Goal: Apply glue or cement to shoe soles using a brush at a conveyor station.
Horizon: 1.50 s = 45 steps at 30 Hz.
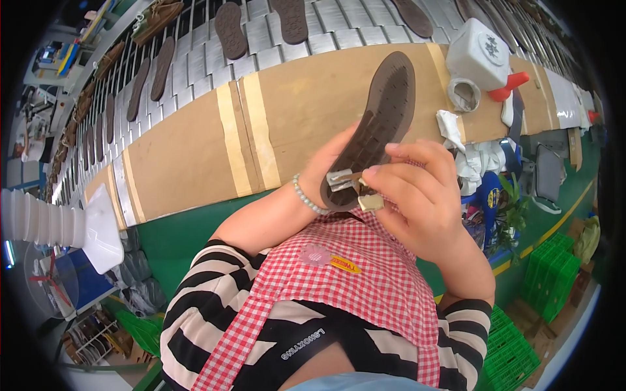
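Note:
A dark brown shoe sole (385,104) is held in front of me, its toe end pointing up and away. My left hand (323,159) grips it from the left and underneath, most of its fingers hidden behind the sole. Over the lower, heel end, my right hand (420,192) pinches a small tool (340,179) with a silver metal end, which lies against or just above the sole's surface. A pale cream piece (371,202) shows below those fingers; whether it belongs to the tool I cannot tell.
Cardboard (313,98) with tan tape strips covers the bench edge. Beyond it, a slatted metal conveyor (339,23) carries several soles. A white plastic container (476,55), a red nozzle (510,86) and crumpled white cloths (479,163) are at right. A ribbed white duct (42,218) juts in at left.

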### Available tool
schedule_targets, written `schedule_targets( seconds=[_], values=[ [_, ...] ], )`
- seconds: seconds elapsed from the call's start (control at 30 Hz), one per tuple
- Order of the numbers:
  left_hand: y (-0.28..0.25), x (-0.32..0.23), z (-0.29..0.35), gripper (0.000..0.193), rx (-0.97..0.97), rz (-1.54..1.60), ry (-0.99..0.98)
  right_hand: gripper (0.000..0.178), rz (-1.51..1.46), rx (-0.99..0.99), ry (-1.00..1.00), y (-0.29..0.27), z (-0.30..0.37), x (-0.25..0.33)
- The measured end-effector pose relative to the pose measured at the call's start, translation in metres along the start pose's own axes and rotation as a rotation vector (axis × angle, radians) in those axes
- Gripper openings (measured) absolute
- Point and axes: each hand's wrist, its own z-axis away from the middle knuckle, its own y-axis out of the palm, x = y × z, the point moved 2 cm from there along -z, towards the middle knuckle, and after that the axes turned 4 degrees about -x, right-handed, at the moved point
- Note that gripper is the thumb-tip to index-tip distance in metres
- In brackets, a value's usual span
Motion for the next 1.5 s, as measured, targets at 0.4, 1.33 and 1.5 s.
schedule_targets(
  seconds=[0.4,1.33,1.5],
  values=[
    [-0.01,0.002,0.0,0.045,0.126,0.096,-0.185,0.025,0.006,0.239,-0.142,-0.014,0.002,0.005],
    [0.001,0.006,-0.008,0.053,0.199,0.249,-0.13,0.046,0.12,-0.12,0.369,-0.024,0.034,-0.024],
    [0.003,0.007,-0.002,0.052,0.218,0.271,-0.156,0.045,0.058,-0.059,0.324,-0.029,0.03,-0.025]
  ],
)
